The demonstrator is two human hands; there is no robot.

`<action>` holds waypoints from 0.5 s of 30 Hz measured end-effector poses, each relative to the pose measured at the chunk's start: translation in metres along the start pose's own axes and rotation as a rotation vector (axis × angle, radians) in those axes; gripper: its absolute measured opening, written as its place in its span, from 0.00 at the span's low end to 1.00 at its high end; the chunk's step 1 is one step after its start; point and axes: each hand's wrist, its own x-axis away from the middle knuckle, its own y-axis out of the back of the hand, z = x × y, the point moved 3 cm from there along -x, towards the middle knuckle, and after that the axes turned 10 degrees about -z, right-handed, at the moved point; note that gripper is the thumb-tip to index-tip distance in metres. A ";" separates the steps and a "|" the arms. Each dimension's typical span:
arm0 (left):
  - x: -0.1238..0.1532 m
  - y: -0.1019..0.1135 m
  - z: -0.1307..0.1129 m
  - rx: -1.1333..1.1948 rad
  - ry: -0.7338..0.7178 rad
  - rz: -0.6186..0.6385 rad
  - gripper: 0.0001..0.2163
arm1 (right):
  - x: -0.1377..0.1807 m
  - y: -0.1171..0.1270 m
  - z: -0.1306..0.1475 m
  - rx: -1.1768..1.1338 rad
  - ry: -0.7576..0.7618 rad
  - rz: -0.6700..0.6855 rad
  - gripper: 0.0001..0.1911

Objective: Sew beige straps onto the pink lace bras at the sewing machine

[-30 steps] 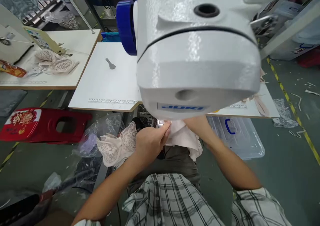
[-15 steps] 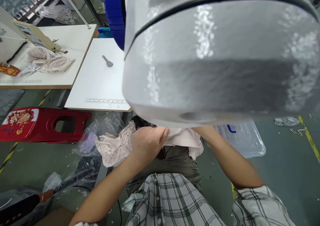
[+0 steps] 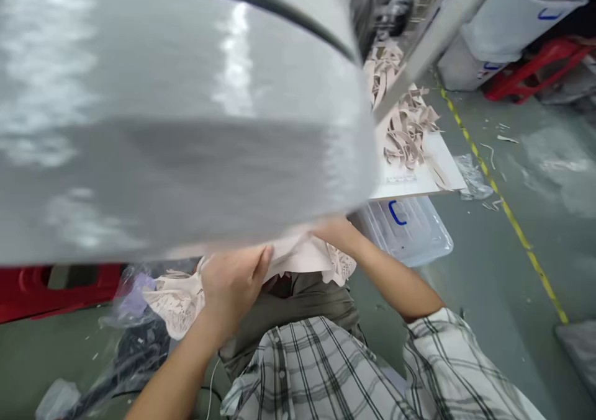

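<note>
A pale pink lace bra [image 3: 300, 257] lies across my lap, its fabric spread between my two hands. My left hand [image 3: 237, 277] is closed on its edge, thumb on top. A lace cup [image 3: 179, 302] hangs out to the left of that wrist. My right hand [image 3: 338, 231] rests at the fabric's right part, just under the machine, and its fingers are hidden. More lace [image 3: 339, 265] droops below the right wrist. Over both hands looms a large grey machine housing [image 3: 209, 159], blurred, which hides the upper part of the work.
At right, a white table [image 3: 442, 159] carries a heap of pale pink fabric strips [image 3: 405, 128]. Below it sits a clear plastic box [image 3: 410, 234] with a blue handle. A red stool [image 3: 102, 283] and plastic bags are at left. Yellow tape [image 3: 516, 227] runs along the floor.
The view has swung right: the left tables are gone, and the right table with strips has appeared. My hands still hold about the same place at the fabric.
</note>
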 end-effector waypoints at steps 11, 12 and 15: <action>0.005 0.002 0.006 0.060 -0.055 -0.002 0.12 | 0.004 0.001 -0.001 -0.101 -0.042 -0.015 0.05; 0.006 0.001 0.006 0.068 -0.064 -0.007 0.12 | 0.003 0.000 -0.002 -0.106 -0.033 -0.024 0.05; 0.006 -0.003 0.004 0.070 -0.074 -0.008 0.12 | 0.003 0.001 -0.006 -0.125 -0.001 -0.040 0.06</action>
